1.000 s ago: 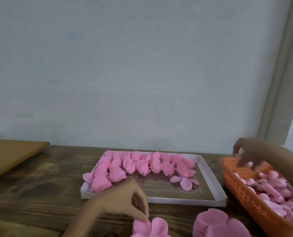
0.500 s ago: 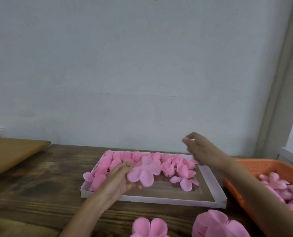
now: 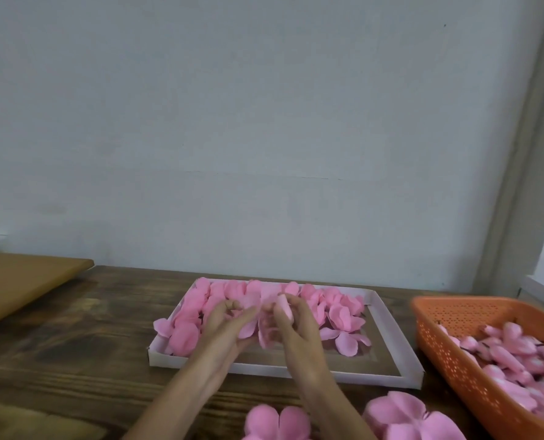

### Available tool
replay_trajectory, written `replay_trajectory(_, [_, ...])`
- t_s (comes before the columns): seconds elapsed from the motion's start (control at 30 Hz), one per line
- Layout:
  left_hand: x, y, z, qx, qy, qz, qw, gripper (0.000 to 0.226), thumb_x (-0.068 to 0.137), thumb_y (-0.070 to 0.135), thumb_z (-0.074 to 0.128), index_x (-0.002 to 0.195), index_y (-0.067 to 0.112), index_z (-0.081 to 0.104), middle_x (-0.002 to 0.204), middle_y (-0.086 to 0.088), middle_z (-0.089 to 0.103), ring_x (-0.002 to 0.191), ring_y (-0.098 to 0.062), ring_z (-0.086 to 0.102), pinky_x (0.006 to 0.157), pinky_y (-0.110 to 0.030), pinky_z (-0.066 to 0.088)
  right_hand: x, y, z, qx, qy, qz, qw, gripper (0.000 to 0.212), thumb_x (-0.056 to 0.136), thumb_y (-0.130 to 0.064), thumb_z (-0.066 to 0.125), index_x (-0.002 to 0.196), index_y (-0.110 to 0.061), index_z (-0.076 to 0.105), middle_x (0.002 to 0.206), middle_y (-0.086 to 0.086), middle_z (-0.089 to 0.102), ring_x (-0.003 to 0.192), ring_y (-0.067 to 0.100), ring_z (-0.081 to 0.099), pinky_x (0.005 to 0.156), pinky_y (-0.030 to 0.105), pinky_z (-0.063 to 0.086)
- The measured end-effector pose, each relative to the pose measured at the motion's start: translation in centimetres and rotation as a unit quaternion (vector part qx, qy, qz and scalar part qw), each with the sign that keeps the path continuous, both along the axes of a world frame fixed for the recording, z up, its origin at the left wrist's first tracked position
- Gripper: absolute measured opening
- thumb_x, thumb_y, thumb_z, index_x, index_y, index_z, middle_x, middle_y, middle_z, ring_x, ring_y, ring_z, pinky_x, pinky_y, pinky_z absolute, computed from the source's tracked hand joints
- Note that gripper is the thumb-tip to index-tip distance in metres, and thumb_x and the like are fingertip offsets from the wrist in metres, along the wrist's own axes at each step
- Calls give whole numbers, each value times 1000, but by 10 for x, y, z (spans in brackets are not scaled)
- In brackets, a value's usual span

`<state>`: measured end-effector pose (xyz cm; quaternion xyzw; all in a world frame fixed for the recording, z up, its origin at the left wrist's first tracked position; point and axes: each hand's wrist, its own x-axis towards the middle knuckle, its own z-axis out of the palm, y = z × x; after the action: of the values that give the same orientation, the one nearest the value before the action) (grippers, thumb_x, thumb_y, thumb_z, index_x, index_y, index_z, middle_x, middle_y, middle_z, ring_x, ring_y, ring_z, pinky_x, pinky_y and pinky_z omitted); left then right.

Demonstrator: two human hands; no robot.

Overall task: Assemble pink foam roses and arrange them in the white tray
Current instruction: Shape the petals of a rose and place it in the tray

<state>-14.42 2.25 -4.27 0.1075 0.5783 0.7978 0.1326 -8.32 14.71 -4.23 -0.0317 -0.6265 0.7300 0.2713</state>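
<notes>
My left hand (image 3: 224, 325) and my right hand (image 3: 296, 325) meet above the white tray (image 3: 388, 325). Between them is a pink foam petal piece (image 3: 255, 322), which my left hand holds from below. My right hand pinches a small pink foam bud (image 3: 286, 308) at the petals' centre. The piece is blurred. Finished pink roses (image 3: 197, 312) fill the tray's far side and left end. Its near right part shows bare bottom.
An orange perforated basket (image 3: 448, 347) with several pink buds stands at the right. Loose flat petal pieces (image 3: 277, 422) and a stack of them (image 3: 407, 417) lie on the dark wooden table in front. A tan board (image 3: 20, 284) lies at the far left.
My right hand came from the orange basket to the middle with a bud. My left hand lifted a petal piece off the table and brought it over the tray to meet it.
</notes>
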Motion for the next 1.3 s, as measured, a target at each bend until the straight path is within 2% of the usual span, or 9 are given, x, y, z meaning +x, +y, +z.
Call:
replay_trajectory(0.1, [4,2,-5,-45,14,33,998,55,82,24,87,128,18,58,127,-15,64,105,-28,75,86,-50,65,1,2,-10,44,8,-5,999,18,102,-20,61,120,-22,61,114,5,72,105,19,70,91,34,58])
replay_trajectory(0.2, [5,4,-3,-45,33,55,997,63,78,28,90,134,19,62,126,-10,69,110,-27,73,89,-53,63,1,1,-17,88,26,-6,996,20,103,-16,61,122,-23,63,120,0,68,114,20,65,98,38,54])
replay_trajectory(0.3, [5,2,-1,-44,49,51,997,53,79,27,90,127,16,70,115,-6,78,108,-26,75,90,-55,63,-1,-1,-21,112,42,-17,993,20,102,-17,62,119,-27,68,118,-2,70,112,20,66,92,35,54])
replay_trajectory(0.37, [5,2,-2,-49,59,45,996,42,80,29,89,118,17,74,108,-3,81,103,-24,77,85,-47,65,0,0,-20,98,56,-13,994,19,101,-16,63,116,-24,71,113,-1,73,107,19,69,89,32,56])
replay_trajectory(0.6, [-9,2,-13,-53,33,87,994,12,93,18,78,100,10,74,83,2,81,90,-24,78,74,-36,61,0,6,-17,28,89,-25,995,22,90,-3,75,111,-8,70,113,16,72,102,31,73,88,44,61])
replay_trajectory(0.7, [-10,1,-14,-66,37,104,992,12,92,21,80,97,10,76,80,1,80,85,-24,77,70,-34,59,1,7,-16,31,94,-19,995,23,89,3,74,110,-7,71,113,12,74,103,26,74,87,38,61])
replay_trajectory(0.97, [2,7,-3,-98,76,134,983,13,92,28,78,96,15,79,83,0,79,86,-20,73,71,-30,53,5,6,-14,55,69,-13,996,22,88,-11,80,107,-18,73,101,1,78,93,20,75,78,26,58])
replay_trajectory(1.1, [3,8,-2,-95,84,133,983,17,94,27,76,99,11,78,87,-4,79,86,-21,73,67,-26,50,4,6,-15,62,69,-13,996,22,88,-12,80,108,-19,73,103,0,78,93,20,75,78,27,58])
replay_trajectory(1.3, [4,5,-4,-110,101,122,981,13,97,26,72,97,16,80,86,5,80,77,-1,73,62,-17,52,4,4,-19,85,80,-13,993,25,88,-9,80,109,-20,72,109,-3,75,95,20,74,84,32,60])
